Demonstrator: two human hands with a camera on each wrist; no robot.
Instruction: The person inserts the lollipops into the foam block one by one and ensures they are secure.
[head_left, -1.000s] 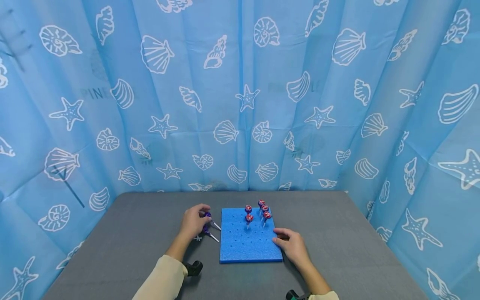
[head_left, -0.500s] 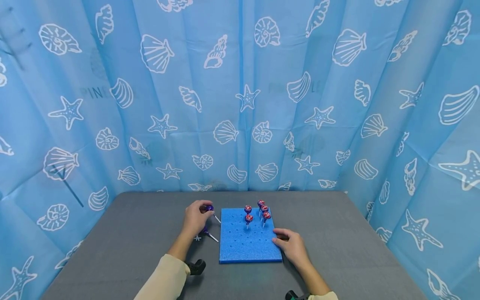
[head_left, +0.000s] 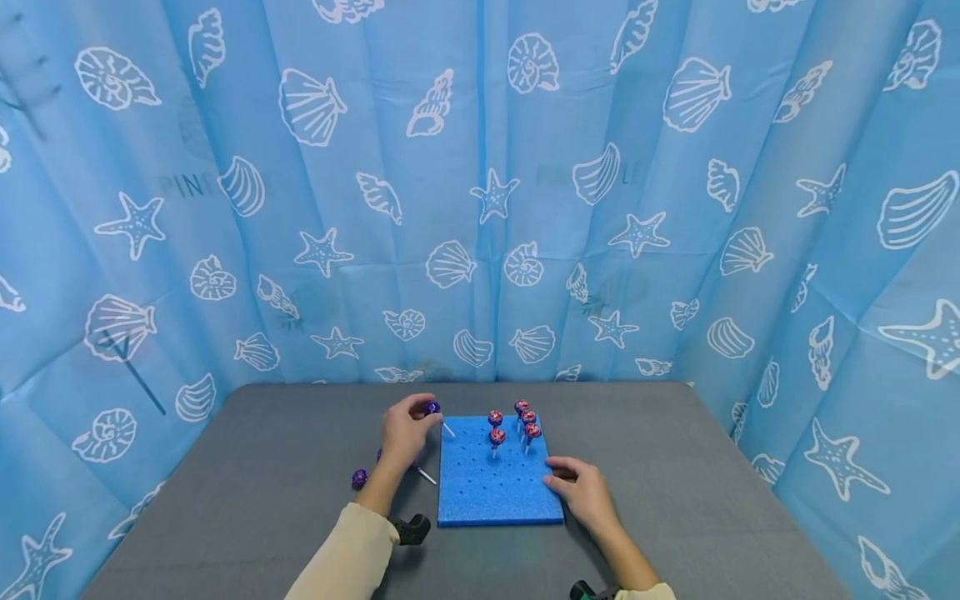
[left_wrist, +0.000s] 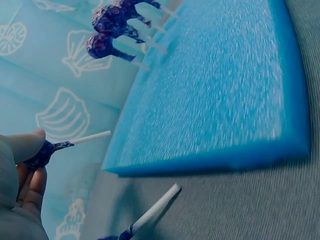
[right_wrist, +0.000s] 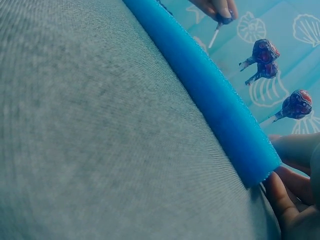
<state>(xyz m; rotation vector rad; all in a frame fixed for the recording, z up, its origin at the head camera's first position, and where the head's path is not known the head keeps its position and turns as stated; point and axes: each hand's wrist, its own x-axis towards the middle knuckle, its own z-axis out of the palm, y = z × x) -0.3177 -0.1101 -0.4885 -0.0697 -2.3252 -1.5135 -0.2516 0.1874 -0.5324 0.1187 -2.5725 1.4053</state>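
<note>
My left hand [head_left: 402, 432] pinches a purple-wrapped lollipop [left_wrist: 42, 156] by its candy head, between thumb and fingers. Its white stick slants down over the far left corner of a blue foam board [head_left: 495, 500] dotted with small holes. My right hand [head_left: 585, 492] rests against the board's right edge, thumb and forefinger spread apart. Several lollipops [head_left: 497, 437] stand upright in the board's far half, red and purple heads up. Beside the board's left edge lies another lollipop [left_wrist: 150, 210], partly hidden by my left arm in the head view.
A loose purple lollipop [head_left: 360, 478] lies farther left on the grey table [head_left: 675, 517], its stick hidden by my arm. Behind the table hangs a blue curtain [head_left: 480, 317] with white shells and starfish. Black straps with camera mounts [head_left: 412, 530] sit at both wrists.
The left hand has lifted a lollipop off the table and moved it right and away, to the board's far left corner. A loose lollipop farther left has come into sight. The right hand stays put.
</note>
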